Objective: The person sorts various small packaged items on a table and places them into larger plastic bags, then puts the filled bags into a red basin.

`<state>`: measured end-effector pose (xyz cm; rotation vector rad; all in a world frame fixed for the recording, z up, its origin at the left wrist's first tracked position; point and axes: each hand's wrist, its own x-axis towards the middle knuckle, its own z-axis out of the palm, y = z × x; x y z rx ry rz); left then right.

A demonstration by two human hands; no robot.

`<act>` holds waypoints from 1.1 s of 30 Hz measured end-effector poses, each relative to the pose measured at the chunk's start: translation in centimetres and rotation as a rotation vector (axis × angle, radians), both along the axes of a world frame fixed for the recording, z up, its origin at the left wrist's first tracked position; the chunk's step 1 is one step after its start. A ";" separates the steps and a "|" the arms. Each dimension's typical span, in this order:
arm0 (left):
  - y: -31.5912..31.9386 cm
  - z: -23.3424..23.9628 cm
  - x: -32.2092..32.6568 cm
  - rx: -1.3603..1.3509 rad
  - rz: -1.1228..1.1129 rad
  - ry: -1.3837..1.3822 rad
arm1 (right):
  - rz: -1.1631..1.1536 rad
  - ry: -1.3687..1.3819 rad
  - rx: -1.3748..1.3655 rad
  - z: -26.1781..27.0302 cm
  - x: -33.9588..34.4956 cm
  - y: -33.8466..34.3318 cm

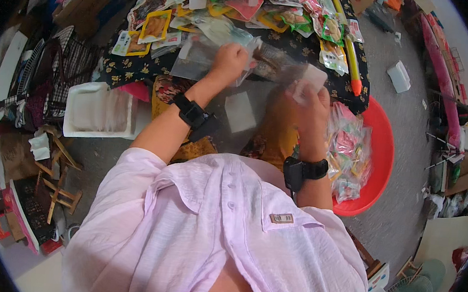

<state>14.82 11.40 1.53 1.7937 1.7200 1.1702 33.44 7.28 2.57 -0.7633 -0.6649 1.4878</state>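
Note:
My left hand is closed on a clear plastic bag at the table's near edge. To its right, my right hand grips a small packet with a pale end. Motion blurs that packet, and its print cannot be made out. A brownish, see-through stretch of packaging lies between the hands; whether it belongs to the held packet is unclear. Beyond my hands, sealed snack packets with yellow, green and red edges cover much of the dark floral tablecloth.
A yellow tube with an orange tip lies along the table's right side. Below stands a red basin of filled clear bags. On the floor at left are a white foam box and a wooden folding stool.

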 end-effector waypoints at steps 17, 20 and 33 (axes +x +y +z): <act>-2.5 1.8 3.0 -0.011 -0.061 0.566 | 0.339 0.017 0.160 -3.7 -4.9 0.9; -3.1 1.3 2.8 0.051 -0.066 0.578 | 0.405 -0.153 -0.177 -2.5 -5.0 1.4; -3.3 1.1 2.3 0.136 -0.093 0.568 | 0.644 -1.119 0.606 -2.4 -5.8 4.5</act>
